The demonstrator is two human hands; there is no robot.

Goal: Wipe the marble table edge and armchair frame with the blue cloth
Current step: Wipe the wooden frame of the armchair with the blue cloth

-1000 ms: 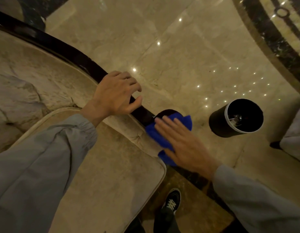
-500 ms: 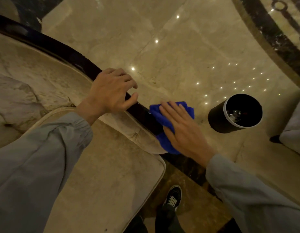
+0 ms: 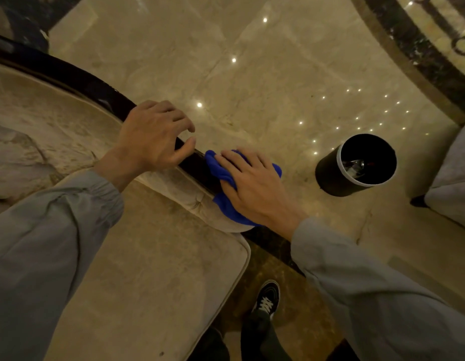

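The armchair's dark glossy frame [image 3: 77, 79] curves from the upper left down to the middle, above the beige backrest. My left hand [image 3: 153, 136] holds this frame, fingers curled over its far side and thumb along the near side. Just to its right, my right hand [image 3: 252, 188] lies flat with straight fingers on the blue cloth [image 3: 227, 208], pressing it onto the frame. The cloth is bunched and partly hidden under the palm. No marble table is in view.
The beige seat cushion [image 3: 148, 269] fills the lower middle. A black round bin [image 3: 330, 175] with a white rim stands on the polished marble floor [image 3: 252, 74] at right. Another pale seat [image 3: 453, 183] is at the right edge. My black shoe [image 3: 268, 298] is below.
My right hand has slid the blue cloth up along the dark frame toward my left hand, and now lies close beside it. My left hand has stayed on the frame.
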